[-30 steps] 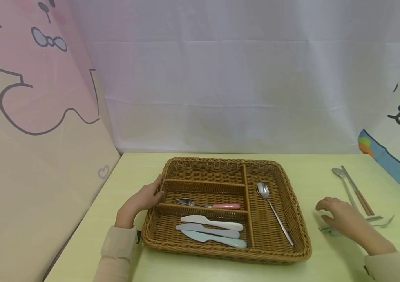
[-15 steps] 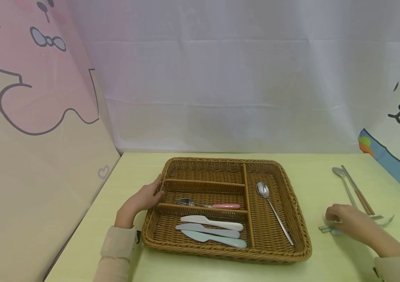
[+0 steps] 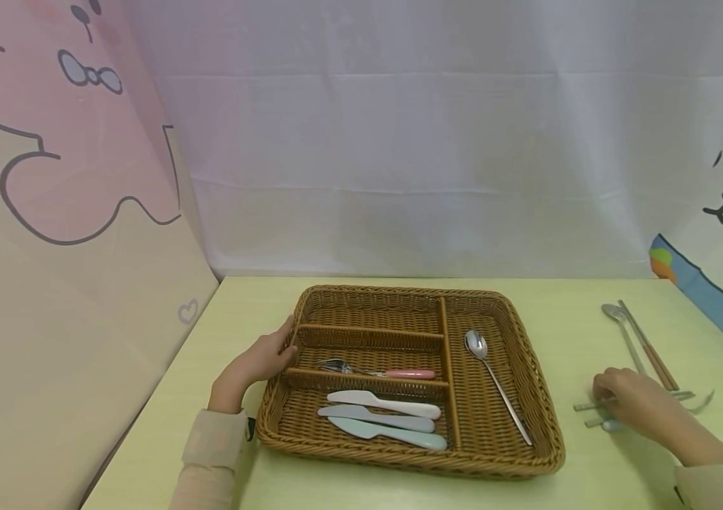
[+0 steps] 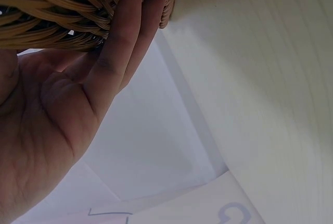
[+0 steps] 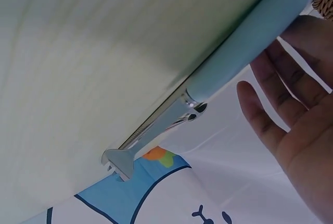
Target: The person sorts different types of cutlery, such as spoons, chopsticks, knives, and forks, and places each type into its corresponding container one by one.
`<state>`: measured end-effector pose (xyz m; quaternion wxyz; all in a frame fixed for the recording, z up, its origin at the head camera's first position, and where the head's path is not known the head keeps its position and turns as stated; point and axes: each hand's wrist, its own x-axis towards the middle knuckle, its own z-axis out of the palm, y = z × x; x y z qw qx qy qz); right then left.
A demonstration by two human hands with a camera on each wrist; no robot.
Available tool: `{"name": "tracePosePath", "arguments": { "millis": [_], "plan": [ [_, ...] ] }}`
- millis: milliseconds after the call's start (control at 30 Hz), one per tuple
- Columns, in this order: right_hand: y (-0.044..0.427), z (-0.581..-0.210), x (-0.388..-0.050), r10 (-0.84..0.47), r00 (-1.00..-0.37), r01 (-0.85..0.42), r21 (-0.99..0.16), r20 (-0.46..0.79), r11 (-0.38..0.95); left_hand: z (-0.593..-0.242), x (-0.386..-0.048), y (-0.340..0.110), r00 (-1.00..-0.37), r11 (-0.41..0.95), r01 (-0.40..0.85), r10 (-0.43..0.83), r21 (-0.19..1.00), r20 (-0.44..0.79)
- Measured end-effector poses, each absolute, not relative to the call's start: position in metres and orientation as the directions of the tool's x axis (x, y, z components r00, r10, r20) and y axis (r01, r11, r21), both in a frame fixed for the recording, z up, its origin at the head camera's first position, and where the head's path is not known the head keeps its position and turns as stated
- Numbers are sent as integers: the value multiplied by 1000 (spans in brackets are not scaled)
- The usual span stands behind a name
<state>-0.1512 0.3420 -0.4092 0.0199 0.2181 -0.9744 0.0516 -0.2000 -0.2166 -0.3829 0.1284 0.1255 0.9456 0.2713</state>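
A brown wicker cutlery basket [image 3: 454, 418] stands mid-table. My left hand [image 3: 263, 358] holds its left wall, thumb over the rim and fingers along the outside. In it lie a white knife [image 3: 383, 404], a grey knife [image 3: 377, 416], a pale green knife [image 3: 389, 433], a pink-handled fork [image 3: 408, 374] and a metal spoon [image 3: 498, 389]. My right hand [image 3: 641, 407] is over the cutlery at right, fingers bent down. In the right wrist view its fingers pinch the handle of a light blue fork [image 5: 242, 44]; some fingertips are hidden. Chopsticks [image 3: 584, 407] lie under the hand.
Farther back on the right lie a spoon [image 3: 622, 327] with a pale handle and a pair of wooden-handled chopsticks [image 3: 657, 365]. Cloth walls [image 3: 399, 156] printed with cartoon animals close the table's back and sides.
My right hand has moved down and slightly right, its fingers closing in. The chopsticks beneath it have spread apart, and the blue fork has shifted slightly. My left hand has stayed put.
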Motion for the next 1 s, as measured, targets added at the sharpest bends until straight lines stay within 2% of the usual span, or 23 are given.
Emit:
{"name": "tracePosePath", "arguments": {
  "millis": [200, 433, 533, 667, 767, 1000],
  "plan": [
    [346, -413, -152, -400, -913, -405, -73, 76, 911, -382, -199, -217, -937, 822, 161, 302, 546, -178],
    [348, -417, -153, -433, -894, -440, -43, 117, 897, -382, -200, -216, -936, 822, 153, 299, 549, -188],
    [348, -419, -154, -464, -862, -479, -29, 204, 877, -383, -200, -216, -935, 821, 151, 300, 551, -191],
    [348, -420, -157, -513, -787, -543, 11, 343, 840, -383, -201, -216, -935, 821, 148, 298, 551, -193],
    [347, -417, -159, -530, -759, -566, 19, 377, 824, -383, -201, -216, -935, 822, 150, 299, 550, -192],
    [340, -405, -161, -507, -783, -545, -5, 359, 838, -381, -200, -215, -934, 820, 151, 301, 552, -191]
  ]
}}
